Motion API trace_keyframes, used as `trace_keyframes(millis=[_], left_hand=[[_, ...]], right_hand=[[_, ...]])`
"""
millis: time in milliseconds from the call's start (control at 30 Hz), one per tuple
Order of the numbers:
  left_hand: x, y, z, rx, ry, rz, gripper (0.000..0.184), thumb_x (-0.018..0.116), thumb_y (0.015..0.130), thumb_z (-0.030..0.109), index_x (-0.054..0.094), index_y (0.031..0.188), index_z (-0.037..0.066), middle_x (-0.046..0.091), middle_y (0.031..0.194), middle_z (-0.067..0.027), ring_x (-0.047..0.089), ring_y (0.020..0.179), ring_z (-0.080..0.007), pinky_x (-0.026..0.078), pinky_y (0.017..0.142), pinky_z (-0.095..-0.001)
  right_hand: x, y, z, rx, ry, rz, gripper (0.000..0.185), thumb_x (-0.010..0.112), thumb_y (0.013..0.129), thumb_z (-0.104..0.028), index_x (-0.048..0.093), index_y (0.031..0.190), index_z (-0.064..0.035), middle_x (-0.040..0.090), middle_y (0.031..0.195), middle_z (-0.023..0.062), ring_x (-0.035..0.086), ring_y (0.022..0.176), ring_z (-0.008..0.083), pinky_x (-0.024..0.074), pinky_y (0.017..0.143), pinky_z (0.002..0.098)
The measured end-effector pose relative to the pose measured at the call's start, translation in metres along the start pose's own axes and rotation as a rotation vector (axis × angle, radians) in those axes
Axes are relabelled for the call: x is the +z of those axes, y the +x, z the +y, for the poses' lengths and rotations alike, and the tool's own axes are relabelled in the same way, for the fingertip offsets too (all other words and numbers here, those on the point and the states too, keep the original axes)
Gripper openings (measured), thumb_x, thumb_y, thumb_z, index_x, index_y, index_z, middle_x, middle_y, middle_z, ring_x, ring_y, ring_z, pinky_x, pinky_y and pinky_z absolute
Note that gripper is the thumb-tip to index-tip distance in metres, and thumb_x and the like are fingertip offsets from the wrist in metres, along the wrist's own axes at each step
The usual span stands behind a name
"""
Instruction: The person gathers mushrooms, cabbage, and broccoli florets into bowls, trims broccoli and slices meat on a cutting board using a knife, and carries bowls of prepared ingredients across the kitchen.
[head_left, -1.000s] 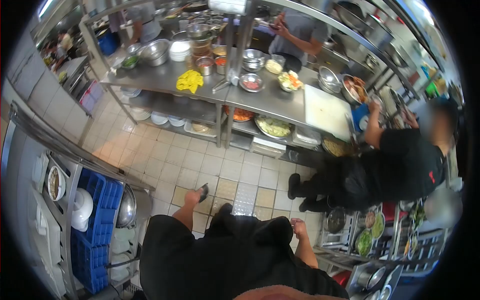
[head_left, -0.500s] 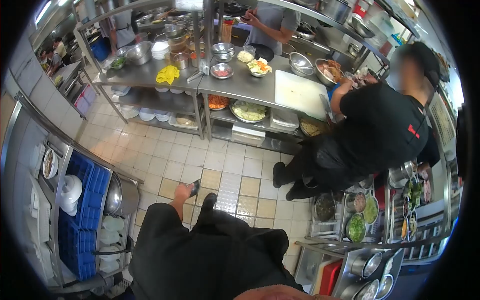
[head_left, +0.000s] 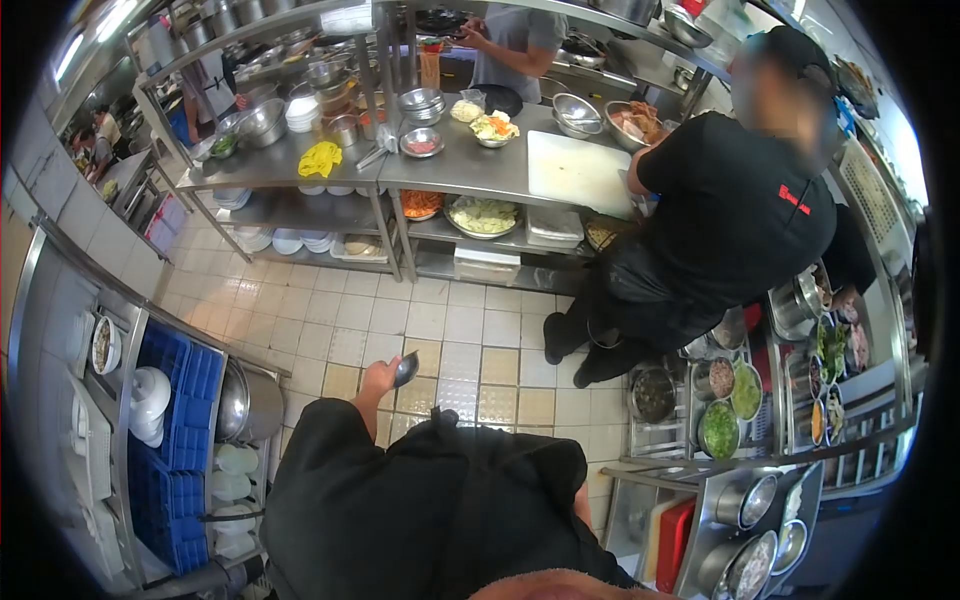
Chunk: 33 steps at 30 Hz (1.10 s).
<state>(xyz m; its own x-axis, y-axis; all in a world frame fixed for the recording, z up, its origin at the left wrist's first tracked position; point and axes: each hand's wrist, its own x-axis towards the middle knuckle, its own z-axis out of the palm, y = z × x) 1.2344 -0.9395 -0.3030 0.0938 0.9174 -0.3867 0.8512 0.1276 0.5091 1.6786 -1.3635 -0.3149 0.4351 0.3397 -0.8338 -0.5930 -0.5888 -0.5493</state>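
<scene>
My left hand is held out low over the tiled floor, its fingers closed round a small dark rounded bowl-like thing with a shiny edge. Its exact kind is hard to make out. Beyond this hand stands the steel counter. My right hand is hidden beside my body; only a bit of that arm shows at my dark clothing.
A co-worker in black stands at the counter's right, by a white cutting board. Blue crates and a large steel pot are on my left. Steel pots and a red board stand at my right.
My left hand has risen slightly in view, and the dark thing in it has turned, showing more of its rounded side. My view has shifted; the co-worker stands more upright.
</scene>
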Motion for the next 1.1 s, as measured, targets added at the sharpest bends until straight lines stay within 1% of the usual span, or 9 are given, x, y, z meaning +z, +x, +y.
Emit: trace_keyframes(millis=[100, 300, 433, 567, 667, 767, 867, 1000, 1100], left_hand=[[0.003, 0.009, -0.005, 0.224, 0.15, -0.004, 0.073, 0.051, 0.084, 0.065, 0.068, 0.087, -0.006, 0.065, 0.095, -0.028, 0.062, 0.096, -0.0402, 0.048, 0.085, -0.0451], [-0.018, -0.007, 0.007, -0.073, 0.035, -0.115, 0.06, 0.066, 0.077, 0.054, 0.068, 0.091, -0.004, 0.065, 0.099, -0.0266, 0.063, 0.098, -0.0382, 0.049, 0.085, -0.0444], [0.005, -0.007, -0.035, -0.03, 0.11, -0.025, 0.059, 0.067, 0.075, 0.053, 0.068, 0.071, -0.006, 0.066, 0.074, -0.0243, 0.067, 0.076, -0.0365, 0.053, 0.07, -0.0434], [0.005, -0.027, -0.054, -0.005, 0.188, 0.026, 0.055, 0.065, 0.077, 0.048, 0.068, 0.074, -0.007, 0.065, 0.078, -0.0276, 0.066, 0.079, -0.04, 0.052, 0.072, -0.0451], [0.0, -0.036, -0.056, -0.007, 0.235, -0.018, 0.051, 0.063, 0.077, 0.045, 0.069, 0.076, -0.006, 0.065, 0.082, -0.0285, 0.066, 0.083, -0.0411, 0.052, 0.074, -0.0458], [-0.002, -0.04, -0.055, -0.055, 0.232, -0.027, 0.049, 0.063, 0.078, 0.043, 0.07, 0.079, -0.005, 0.065, 0.086, -0.0287, 0.065, 0.085, -0.0409, 0.052, 0.076, -0.0465], [-0.002, -0.037, -0.053, -0.048, 0.232, 0.005, 0.047, 0.062, 0.078, 0.042, 0.07, 0.081, -0.005, 0.065, 0.087, -0.0285, 0.065, 0.086, -0.041, 0.052, 0.077, -0.0468], [-0.03, -0.047, -0.023, 0.175, 0.234, -0.033, 0.046, 0.063, 0.078, 0.042, 0.07, 0.082, -0.004, 0.066, 0.087, -0.0275, 0.065, 0.086, -0.0417, 0.052, 0.077, -0.047], [-0.012, -0.026, -0.037, 0.018, 0.167, -0.014, 0.046, 0.064, 0.078, 0.042, 0.07, 0.082, -0.003, 0.066, 0.086, -0.0266, 0.065, 0.086, -0.042, 0.052, 0.077, -0.0471]], right_hand=[[0.023, -0.026, -0.039, -0.122, -0.06, -0.008, 0.02, 0.048, 0.084, -0.007, 0.059, 0.101, -0.0074, 0.056, 0.076, 0.0041, 0.056, 0.063, 0.0182, 0.0509, 0.056, 0.0342], [0.032, -0.057, -0.054, -0.117, -0.154, -0.046, 0.014, 0.049, 0.081, -0.004, 0.06, 0.088, -0.0091, 0.056, 0.074, 0.004, 0.056, 0.063, 0.0173, 0.048, 0.053, 0.0336], [0.009, -0.019, -0.007, 0.05, -0.039, -0.218, 0.014, 0.052, 0.08, -0.004, 0.057, 0.068, -0.0095, 0.053, 0.065, 0.0027, 0.056, 0.062, 0.015, 0.0438, 0.049, 0.033], [-0.033, -0.002, 0.026, -1.077, -1.273, -0.183, 0.013, 0.061, 0.077, -0.016, 0.061, 0.069, -0.0059, 0.061, 0.068, 0.0101, 0.065, 0.073, 0.0259, 0.0497, 0.062, 0.0402], [-0.051, 0.031, 0.051, -0.903, -1.388, -0.136, 0.013, 0.062, 0.076, -0.019, 0.066, 0.077, -0.0068, 0.066, 0.078, 0.0108, 0.065, 0.08, 0.0304, 0.0507, 0.07, 0.0414], [-0.066, 0.041, 0.06, -1.141, -1.246, -0.171, 0.015, 0.057, 0.08, -0.015, 0.066, 0.088, -0.006, 0.067, 0.083, 0.0101, 0.066, 0.077, 0.0288, 0.0516, 0.067, 0.0399], [-0.036, 0.026, 0.036, 0.063, 0.002, -0.047, 0.016, 0.052, 0.083, -0.01, 0.063, 0.093, -0.0053, 0.065, 0.086, 0.0109, 0.065, 0.073, 0.0271, 0.0524, 0.063, 0.0394], [0.02, -0.057, -0.044, -0.022, -0.202, 0.028, 0.017, 0.05, 0.085, -0.01, 0.061, 0.097, -0.0064, 0.063, 0.085, 0.0108, 0.064, 0.069, 0.0251, 0.0523, 0.057, 0.0382], [0.04, -0.084, -0.065, -0.05, -0.249, 0.033, 0.016, 0.05, 0.086, -0.01, 0.06, 0.097, -0.0062, 0.061, 0.083, 0.0111, 0.064, 0.067, 0.0243, 0.0521, 0.054, 0.0375]])
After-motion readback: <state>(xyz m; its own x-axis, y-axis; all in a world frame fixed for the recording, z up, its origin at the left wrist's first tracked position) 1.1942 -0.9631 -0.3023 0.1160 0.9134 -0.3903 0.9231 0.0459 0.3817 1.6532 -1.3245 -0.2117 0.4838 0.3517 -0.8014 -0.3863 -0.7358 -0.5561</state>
